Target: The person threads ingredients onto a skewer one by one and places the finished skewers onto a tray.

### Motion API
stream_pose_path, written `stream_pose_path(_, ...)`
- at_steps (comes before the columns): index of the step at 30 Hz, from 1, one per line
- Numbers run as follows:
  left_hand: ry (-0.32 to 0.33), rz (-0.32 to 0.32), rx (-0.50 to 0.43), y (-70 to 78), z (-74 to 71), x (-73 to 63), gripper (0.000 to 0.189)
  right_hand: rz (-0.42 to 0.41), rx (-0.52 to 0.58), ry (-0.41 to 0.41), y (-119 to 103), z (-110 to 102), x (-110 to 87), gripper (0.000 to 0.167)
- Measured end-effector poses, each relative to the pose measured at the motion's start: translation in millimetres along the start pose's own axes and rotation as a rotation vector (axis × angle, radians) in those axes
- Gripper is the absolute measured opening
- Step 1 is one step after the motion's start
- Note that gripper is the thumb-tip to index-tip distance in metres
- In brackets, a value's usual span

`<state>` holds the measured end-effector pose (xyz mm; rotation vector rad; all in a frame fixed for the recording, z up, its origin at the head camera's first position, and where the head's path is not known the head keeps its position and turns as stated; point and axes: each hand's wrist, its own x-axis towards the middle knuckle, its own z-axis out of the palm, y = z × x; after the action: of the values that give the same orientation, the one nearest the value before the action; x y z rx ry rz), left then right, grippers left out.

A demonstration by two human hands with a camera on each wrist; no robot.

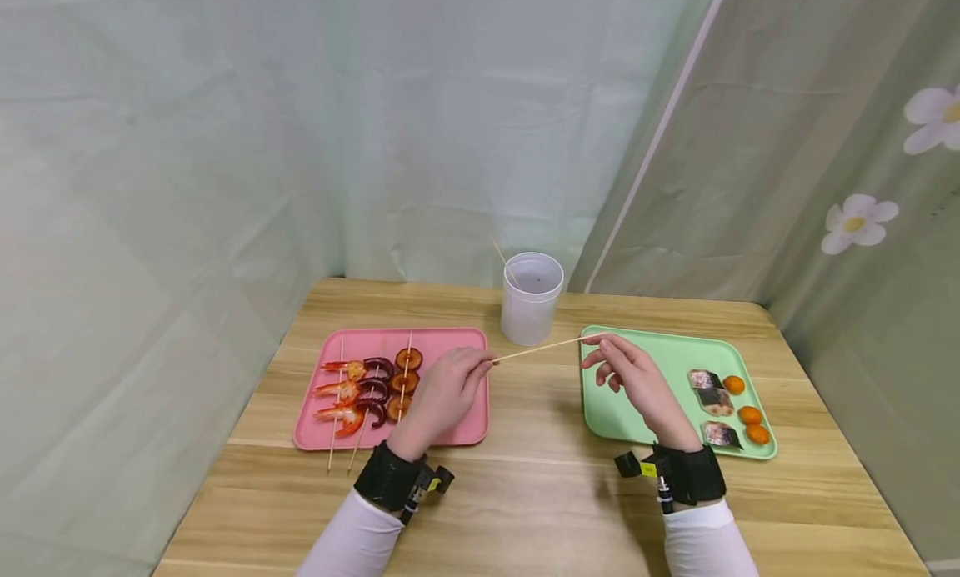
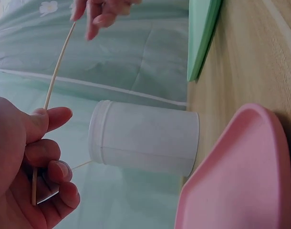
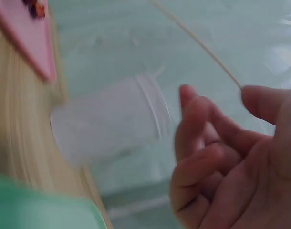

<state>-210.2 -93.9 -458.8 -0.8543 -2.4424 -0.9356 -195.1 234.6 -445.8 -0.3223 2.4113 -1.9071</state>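
Observation:
My left hand (image 1: 450, 387) grips a thin bamboo skewer (image 1: 540, 348) near one end, with thumb and fingers curled round it, over the right part of the pink tray (image 1: 468, 427). The skewer slants up to the right, toward my right hand (image 1: 630, 375) above the green tray (image 1: 615, 414). In the right wrist view the skewer's far end meets the tip of the right thumb (image 3: 260, 102), while the other fingers stand apart from it, loosely bent. Behind the skewer is a white cup (image 2: 145, 136) with another skewer (image 1: 500, 253) leaning in it.
Skewered shrimp (image 1: 341, 391), dark curled tentacle pieces (image 1: 378, 366) and round brown mushroom-like slices (image 1: 405, 382) lie on the pink tray. The green tray holds several orange balls (image 1: 750, 414) and fish-like pieces (image 1: 722, 434). A curtain (image 1: 450, 143) hangs behind the wooden table (image 1: 525, 510).

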Motion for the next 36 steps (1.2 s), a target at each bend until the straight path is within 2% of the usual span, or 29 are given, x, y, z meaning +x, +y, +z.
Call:
stream_pose_path(5,0.006,-0.032,-0.012,-2.5,-2.8,0.2,0.015,0.049,-0.176,0.002,13.3,-33.1,-22.3,0.043)
stream_pose_path(9,0.002,-0.065,-0.030,-4.5,-7.2,-0.2,0.015,0.092,-0.339,0.039,24.7,-65.0,-41.9,0.044)
stream_pose_path(14,-0.011,-0.087,-0.029,-5.7,-10.4,0.7,0.016,0.136,-0.447,0.108,31.6,-101.0,-63.4,0.040)
stream_pose_path(19,-0.018,-0.087,-0.022,-6.8,-8.6,1.4,0.014,0.247,-0.621,0.114,36.0,-125.3,-80.4,0.038)
stream_pose_path(25,-0.014,-0.089,-0.027,-7.2,-7.5,0.5,0.012,0.353,-0.723,0.024,41.0,-135.5,-86.2,0.042)
stream_pose_path(32,-0.010,-0.096,-0.033,-6.6,-8.5,0.8,0.013,0.408,-0.751,0.027,47.2,-132.1,-85.5,0.037)
stream_pose_path(36,-0.016,-0.098,-0.032,-6.0,-8.7,0.3,0.013,0.434,-0.755,0.015,49.6,-131.8,-86.0,0.040)
